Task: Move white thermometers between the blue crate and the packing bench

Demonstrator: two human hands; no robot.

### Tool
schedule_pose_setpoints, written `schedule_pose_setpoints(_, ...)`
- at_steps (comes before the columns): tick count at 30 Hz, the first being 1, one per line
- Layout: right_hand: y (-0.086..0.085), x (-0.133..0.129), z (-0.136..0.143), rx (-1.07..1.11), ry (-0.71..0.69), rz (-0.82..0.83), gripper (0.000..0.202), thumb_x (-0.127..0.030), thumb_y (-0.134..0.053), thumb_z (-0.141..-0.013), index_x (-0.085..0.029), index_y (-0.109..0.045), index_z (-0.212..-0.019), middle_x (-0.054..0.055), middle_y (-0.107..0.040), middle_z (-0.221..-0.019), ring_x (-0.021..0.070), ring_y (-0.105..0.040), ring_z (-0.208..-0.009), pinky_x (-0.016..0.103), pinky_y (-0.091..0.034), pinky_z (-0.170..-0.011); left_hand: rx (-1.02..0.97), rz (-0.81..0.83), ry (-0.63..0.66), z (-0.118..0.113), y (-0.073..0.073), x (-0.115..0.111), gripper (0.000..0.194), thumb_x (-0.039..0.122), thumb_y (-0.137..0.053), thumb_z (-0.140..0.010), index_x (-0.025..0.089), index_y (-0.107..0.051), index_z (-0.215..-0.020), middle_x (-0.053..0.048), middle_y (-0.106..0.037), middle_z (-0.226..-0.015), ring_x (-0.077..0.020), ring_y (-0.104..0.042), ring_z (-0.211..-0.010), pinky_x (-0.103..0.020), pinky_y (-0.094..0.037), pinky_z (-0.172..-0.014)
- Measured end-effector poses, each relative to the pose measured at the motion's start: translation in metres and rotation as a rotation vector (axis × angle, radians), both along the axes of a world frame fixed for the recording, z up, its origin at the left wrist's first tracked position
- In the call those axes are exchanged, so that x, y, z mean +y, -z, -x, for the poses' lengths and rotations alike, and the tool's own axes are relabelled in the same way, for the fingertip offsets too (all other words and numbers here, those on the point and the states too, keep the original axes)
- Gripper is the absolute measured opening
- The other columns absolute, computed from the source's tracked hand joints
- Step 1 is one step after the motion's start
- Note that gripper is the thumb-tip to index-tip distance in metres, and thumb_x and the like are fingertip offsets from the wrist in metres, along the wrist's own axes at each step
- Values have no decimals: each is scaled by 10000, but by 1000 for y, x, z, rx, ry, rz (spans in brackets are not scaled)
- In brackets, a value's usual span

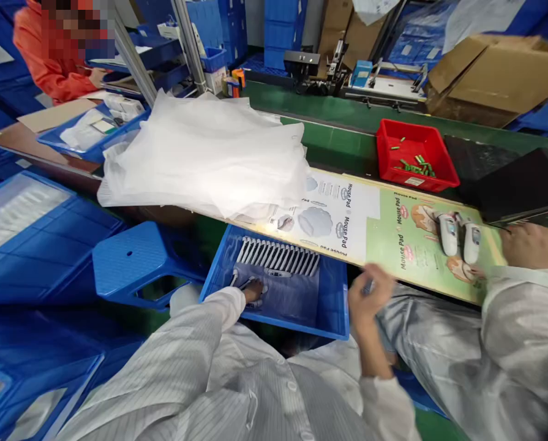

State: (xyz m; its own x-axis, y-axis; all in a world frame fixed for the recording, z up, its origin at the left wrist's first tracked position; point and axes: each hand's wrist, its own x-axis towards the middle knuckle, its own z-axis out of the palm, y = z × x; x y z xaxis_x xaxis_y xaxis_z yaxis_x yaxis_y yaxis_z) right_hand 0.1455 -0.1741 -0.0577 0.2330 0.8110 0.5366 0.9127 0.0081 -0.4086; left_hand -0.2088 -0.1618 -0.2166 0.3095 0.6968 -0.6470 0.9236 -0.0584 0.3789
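My left hand [254,291] reaches into a blue bin [333,306] with its fingers closed round a white handheld device [255,304] that looks like a thermometer. Near the bin's far wall stands a row of similar white devices [278,257]. Another device [278,273] with a small screen lies just in front of the row. Raised at the board's front edge, my right hand [370,288] has curled fingers; motion blur hides what they hold. Two white devices with screens [448,234] lie on the printed board [388,245], beside a co-worker's hand.
White foam sheets [200,153] are piled on the bench's left part. A red bin [416,153] holds several green batteries. At right are a black box [526,184] and a co-worker's hand [533,245]. A blue stool [136,257] stands left of my bin.
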Motion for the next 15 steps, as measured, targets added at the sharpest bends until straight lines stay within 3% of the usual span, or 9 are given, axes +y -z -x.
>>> schedule_pose_setpoints(2, 40, -41, 64, 102, -383, 264, 505, -508, -361, -1139, -302, -814, -1227, 190, -761, -1176, 341, -727, -1135, 551, -578, -981, -10, 6, 13, -6, -1, 8, 412, 142, -877, -764, 102, -736, -1149, -247, -771, -1265, -434, -667, -1340, -503, -514, -1144)
schedule_pose_setpoints(4, 79, -55, 105, 161, -516, 509, 404, -526, -489, -1091, -333, -838, -1157, 144, -793, -1035, 310, -753, -941, 483, -594, -854, -28, 28, 15, -8, -8, 18, 403, 198, -883, -791, 132, -741, -1162, -204, -802, -1161, -415, -732, -1218, -488, -561, -1069)
schedule_pose_setpoints(6, 111, -44, 125, 189, -487, 711, 342, -489, -560, -1060, -321, -839, -1164, 121, -805, -988, 283, -755, -886, 423, -565, -801, -51, 37, 6, -5, -23, 25, 381, 293, -840, -884, 174, -731, -1229, -168, -812, -1129, -382, -764, -1142, -454, -580, -1018)
schedule_pose_setpoints(9, 148, 0, 142, 202, -435, 920, 314, -330, -584, -1049, -276, -794, -1276, 106, -825, -1131, 256, -764, -1040, 364, -547, -877, -129, -48, -48, 16, -64, 16, 412, 464, -725, -1015, 230, -670, -1349, -153, -806, -1185, -365, -765, -1169, -412, -568, -1010)
schedule_pose_setpoints(12, 172, 40, 166, 183, -433, 974, 356, -222, -649, -987, -235, -758, -1326, 113, -794, -1311, 254, -714, -1227, 356, -529, -1029, -270, -177, -306, 52, -116, -30, 430, 606, -638, -1051, 265, -615, -1312, -102, -808, -1057, -342, -793, -1050, -380, -574, -918)
schedule_pose_setpoints(15, 182, 55, 193, 151, -432, 975, 366, -160, -726, -897, -226, -778, -1254, 147, -745, -1410, 289, -642, -1354, 409, -463, -1173, -340, -221, -668, 87, -154, -109, 319, 614, -500, -1090, 312, -555, -1177, -22, -765, -859, -274, -778, -851, -357, -574, -827)
